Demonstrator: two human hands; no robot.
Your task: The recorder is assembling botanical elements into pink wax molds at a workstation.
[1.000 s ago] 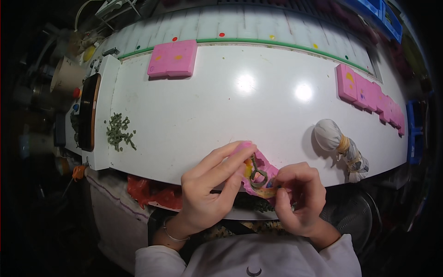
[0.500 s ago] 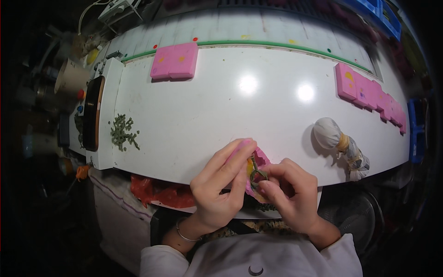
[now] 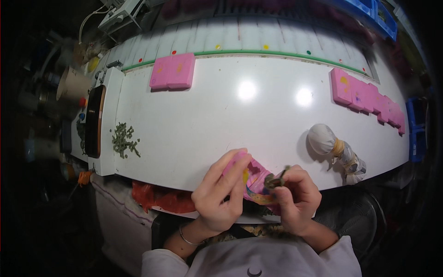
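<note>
My left hand (image 3: pixel 219 196) is closed on a pink paper packet (image 3: pixel 260 177) with yellow print, held gaping at the table's near edge. Its fingers lie along the packet's left side. Between the thumb and fingers of my right hand (image 3: pixel 297 199) are dark green, twisted, stem-like pieces (image 3: pixel 274 182), just right of the packet's mouth. What lies deep inside the packet I cannot make out. A small pile of similar green bits (image 3: pixel 123 140) is on the white table at the left.
Two pink packs (image 3: pixel 173 71) stand at the far left, and a row of several more (image 3: pixel 367 96) at the right. A grey cloth-wrapped, tied bundle (image 3: pixel 337 150) lies right of my hands. At the left edge rests a dark flat device (image 3: pixel 95 121); red plastic (image 3: pixel 161 198) hangs below the table.
My right hand has drawn the green pieces out of the packet's mouth and to the right. The packet shows wider open. My view has shifted slightly.
</note>
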